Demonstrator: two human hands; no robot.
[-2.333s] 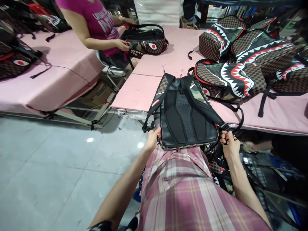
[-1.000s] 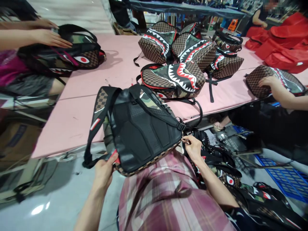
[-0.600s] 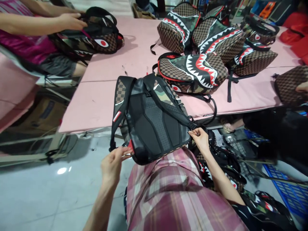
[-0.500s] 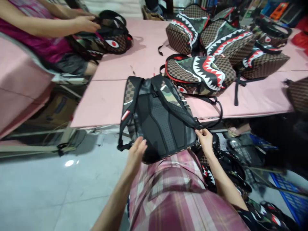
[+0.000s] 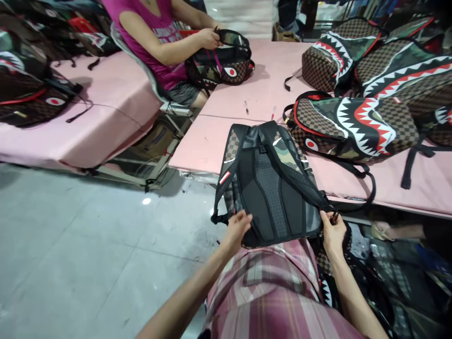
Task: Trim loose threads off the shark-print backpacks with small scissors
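Note:
A black-backed backpack [image 5: 275, 197] with checkered and camouflage sides leans over the front edge of the pink table, its straps and padded back facing up. At its lower left corner, my left hand [image 5: 239, 228] is closed on the backpack's edge near the strap end. My right hand [image 5: 332, 228] pinches a strap end [image 5: 326, 205] at the lower right corner. Beyond it lies a checkered backpack [image 5: 356, 125] with a red and white shark-teeth pattern.
More shark-teeth backpacks [image 5: 325, 59] stand at the back right of the pink table [image 5: 197, 141]. A person [image 5: 158, 40] handles another backpack [image 5: 229, 61] across it. Pens [image 5: 273, 112] lie behind my backpack. Bags hang or lie below at right; another table [image 5: 106, 108] is at left.
The view has swung left, so things appear farther right and the left table shows more. My left hand has closed in on the backpack's lower left corner.

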